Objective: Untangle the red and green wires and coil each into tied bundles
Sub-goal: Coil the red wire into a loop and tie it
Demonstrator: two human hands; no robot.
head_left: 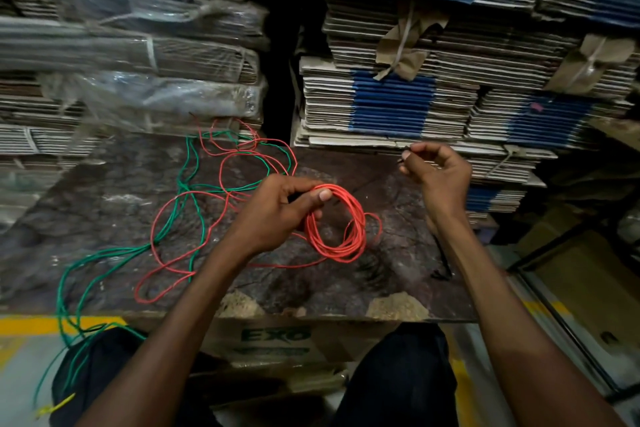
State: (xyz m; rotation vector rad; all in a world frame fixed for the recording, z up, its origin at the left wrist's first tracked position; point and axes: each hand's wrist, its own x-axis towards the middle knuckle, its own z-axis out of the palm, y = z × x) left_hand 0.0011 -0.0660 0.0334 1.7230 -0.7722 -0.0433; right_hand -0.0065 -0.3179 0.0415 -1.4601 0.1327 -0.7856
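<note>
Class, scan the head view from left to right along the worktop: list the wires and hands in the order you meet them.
Loose green wire → loose red wire loops → left hand gripping the red coil → right hand pinching a thin dark tie.

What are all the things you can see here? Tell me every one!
red wire: one, red, part coiled in the left hand, rest loose on the board
green wire: one, green, tangled with the red, trailing off the board's left edge
thin black tie: one, dark, pinched in the right hand
board: one, dark brown, under the wires
cardboard stacks: several, grey and blue, behind
box: one, brown, below the board
left hand: grips the coil
right hand: raised
</note>
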